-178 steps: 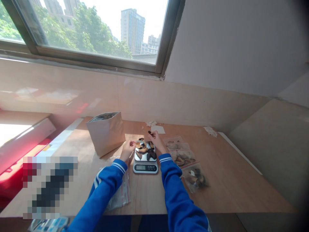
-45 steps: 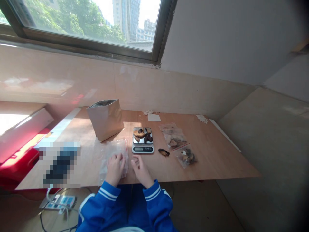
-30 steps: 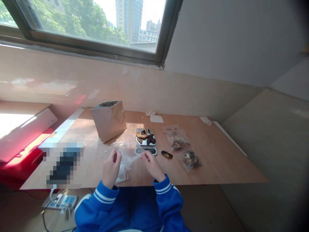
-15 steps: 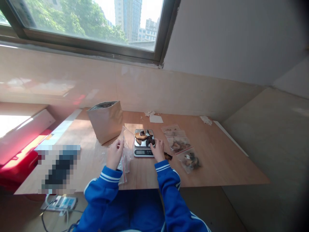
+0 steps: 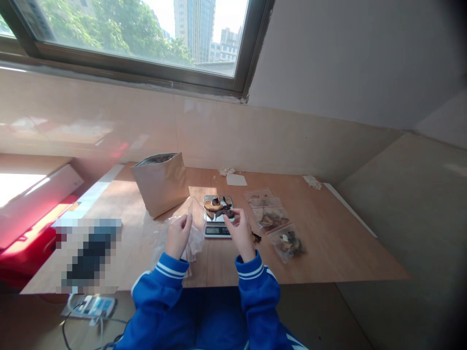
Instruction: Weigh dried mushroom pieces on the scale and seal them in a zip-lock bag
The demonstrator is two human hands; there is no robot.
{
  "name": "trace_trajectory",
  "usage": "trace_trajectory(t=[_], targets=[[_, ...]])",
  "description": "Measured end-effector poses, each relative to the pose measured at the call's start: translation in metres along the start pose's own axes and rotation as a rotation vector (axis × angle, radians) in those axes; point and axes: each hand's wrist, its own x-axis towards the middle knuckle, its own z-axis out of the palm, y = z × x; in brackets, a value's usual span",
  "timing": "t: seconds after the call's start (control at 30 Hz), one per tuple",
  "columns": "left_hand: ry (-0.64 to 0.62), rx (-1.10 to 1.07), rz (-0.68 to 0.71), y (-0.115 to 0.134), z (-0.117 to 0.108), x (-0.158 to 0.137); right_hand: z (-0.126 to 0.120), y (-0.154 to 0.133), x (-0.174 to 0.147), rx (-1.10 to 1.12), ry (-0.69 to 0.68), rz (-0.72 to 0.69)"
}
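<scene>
My left hand is closed in a pinch on a clear plastic bag, which hangs beside the scale's left edge. Over the front of the digital kitchen scale, my right hand has its thumb and fingers around a dark, curled dried slice. Whether this slice is clear of the pan I cannot tell. More brown and dark dried slices lie on the scale's pan. Another loose dried slice shows on the table just right of my right wrist.
Filled zip bags of dried pieces lie to the right. A brown foil-lined pouch stands at the back left. White paper and crumpled tissue lie near the wall. A blurred dark object is at left.
My right hand has shifted and its fingers now grip the dark slice, which has turned. My left hand has moved slightly right with the plastic bag.
</scene>
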Motion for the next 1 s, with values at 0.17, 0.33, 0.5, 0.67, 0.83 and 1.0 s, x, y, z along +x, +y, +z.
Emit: trace_trajectory(t=[0.17,0.33,0.5,0.67,0.83,1.0], targets=[[-0.04,-0.017,0.011,0.001,0.002,-0.003,0.007,-0.043,-0.005,0.009,-0.118,-0.19],[-0.1,-0.1,0.044,-0.002,0.0,-0.005,0.017,-0.047,-0.004,0.035,-0.29,-0.341],[-0.052,-0.192,0.018,-0.01,0.001,-0.006,0.032,0.002,0.011,-0.014,-0.095,-0.223],[0.066,-0.266,0.027,-0.012,0.003,-0.006,0.041,0.054,0.024,-0.316,-0.076,-0.238],[0.159,-0.258,0.087,-0.016,0.006,-0.005,0.041,0.065,0.027,-0.452,-0.121,-0.243],[0.106,-0.275,0.101,-0.02,0.008,-0.005,0.039,0.066,0.03,-0.452,-0.07,-0.253]])
